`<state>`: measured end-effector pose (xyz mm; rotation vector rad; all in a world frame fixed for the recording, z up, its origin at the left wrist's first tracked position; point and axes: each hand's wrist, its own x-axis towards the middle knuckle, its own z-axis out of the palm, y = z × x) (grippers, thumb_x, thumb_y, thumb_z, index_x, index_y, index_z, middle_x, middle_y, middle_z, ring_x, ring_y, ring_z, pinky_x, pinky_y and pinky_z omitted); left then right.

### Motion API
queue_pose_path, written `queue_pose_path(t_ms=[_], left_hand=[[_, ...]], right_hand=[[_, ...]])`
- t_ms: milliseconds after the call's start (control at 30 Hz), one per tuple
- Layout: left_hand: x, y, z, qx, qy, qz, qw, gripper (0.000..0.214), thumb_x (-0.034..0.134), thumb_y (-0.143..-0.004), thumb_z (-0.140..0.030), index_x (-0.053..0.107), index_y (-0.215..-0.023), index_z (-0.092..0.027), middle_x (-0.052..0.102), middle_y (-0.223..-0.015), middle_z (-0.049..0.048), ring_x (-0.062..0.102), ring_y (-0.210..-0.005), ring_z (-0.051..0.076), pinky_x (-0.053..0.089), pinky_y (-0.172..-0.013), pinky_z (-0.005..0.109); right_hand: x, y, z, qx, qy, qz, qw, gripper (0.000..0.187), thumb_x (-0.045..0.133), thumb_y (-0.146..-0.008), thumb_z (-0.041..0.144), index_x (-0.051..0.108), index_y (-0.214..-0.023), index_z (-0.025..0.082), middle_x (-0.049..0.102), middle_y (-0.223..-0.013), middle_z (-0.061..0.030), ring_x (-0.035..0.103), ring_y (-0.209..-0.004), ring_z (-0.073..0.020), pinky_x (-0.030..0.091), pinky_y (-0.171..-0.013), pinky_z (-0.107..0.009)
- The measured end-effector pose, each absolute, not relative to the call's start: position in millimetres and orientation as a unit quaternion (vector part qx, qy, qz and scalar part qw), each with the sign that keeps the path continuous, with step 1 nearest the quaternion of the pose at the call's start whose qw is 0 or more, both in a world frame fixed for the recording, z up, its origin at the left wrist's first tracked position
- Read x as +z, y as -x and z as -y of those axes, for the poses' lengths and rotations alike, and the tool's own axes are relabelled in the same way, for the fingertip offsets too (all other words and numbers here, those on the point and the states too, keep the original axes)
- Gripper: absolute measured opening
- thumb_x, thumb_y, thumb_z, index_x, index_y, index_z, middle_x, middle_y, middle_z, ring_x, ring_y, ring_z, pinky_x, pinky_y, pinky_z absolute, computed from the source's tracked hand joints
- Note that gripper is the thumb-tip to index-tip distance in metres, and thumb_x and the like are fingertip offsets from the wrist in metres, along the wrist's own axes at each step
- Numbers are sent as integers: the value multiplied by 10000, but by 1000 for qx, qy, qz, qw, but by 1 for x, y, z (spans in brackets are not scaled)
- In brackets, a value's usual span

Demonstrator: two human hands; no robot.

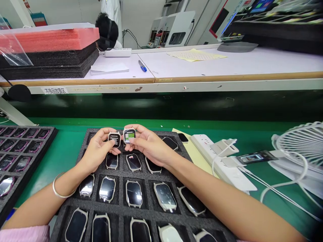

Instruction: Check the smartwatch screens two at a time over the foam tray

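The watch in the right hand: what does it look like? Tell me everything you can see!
This smartwatch is held up by the right hand, which grips its lower edge. It has a rounded-square body, a pale metal-looking rim and a glossy black face. The lit screen shows a green and white patch, too small to read. No strap shows. It is held above a black foam tray.

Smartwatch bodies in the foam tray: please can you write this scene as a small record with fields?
Left hand: holds a smartwatch body, lit screen showing text
Right hand: holds a second smartwatch body, lit screen with a green area
Under hands: black foam tray, watch bodies with dark screens in its compartments
Left wrist: metal bangle
Right of tray: white power strip, white fan
Far bench: blue marker pen
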<state>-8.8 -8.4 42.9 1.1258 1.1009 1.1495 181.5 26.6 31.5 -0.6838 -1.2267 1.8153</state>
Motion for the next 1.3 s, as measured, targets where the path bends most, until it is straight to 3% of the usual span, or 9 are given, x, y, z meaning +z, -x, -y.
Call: queue_pose_path(t_ms=[400,533,633,833,1100,1300], left_hand=[[43,9,10,493,-482,-457,562,407,719,-686,-216,565,-1061,-174,688,-972,22,689,-616,122,578,-619,252],[43,11,10,482,-468,-454,586,339,669,-801,-371,578,-1061,-172,677,-907,11,704,-600,152,584,-608,274],[43,12,10,481,-457,-450,598,328,641,-818,-387,592,-1066,-178,669,-905,2,715,-614,166,586,-615,281],[45,11,10,478,-466,-439,602,342,673,-755,-307,596,-1061,-175,677,-879,-13,717,-613,162,588,-618,266],[46,11,12,473,-476,-435,600,329,666,-753,-283,596,-1054,-170,690,-868,-10,715,-609,155,594,-616,261],[45,10,11,475,-480,-443,590,315,668,-768,-290,589,-1049,-172,693,-875,-11,713,-597,148,590,-598,250]], right_hand=[[30,-180,-27,706,272,505,416,485,771,-706,134,564,-1138,209,683,-987,-14,658,-670,-117,502,-658,-248],[29,-179,-28,714,288,482,419,386,792,-772,288,589,-1089,197,690,-900,-11,615,-600,-106,460,-593,-235],[29,-179,-29,733,290,454,416,378,791,-791,385,601,-1059,196,689,-876,-14,607,-580,-114,455,-577,-245],[30,-178,-28,728,290,457,421,421,857,-715,317,619,-1041,199,652,-819,27,598,-574,-103,464,-582,-239],[26,-179,-29,710,295,483,420,411,835,-756,350,600,-1057,199,650,-828,14,564,-571,-100,444,-575,-247],[29,-179,-27,707,280,497,417,384,792,-736,243,590,-1061,208,633,-852,25,575,-604,-100,451,-609,-252]])
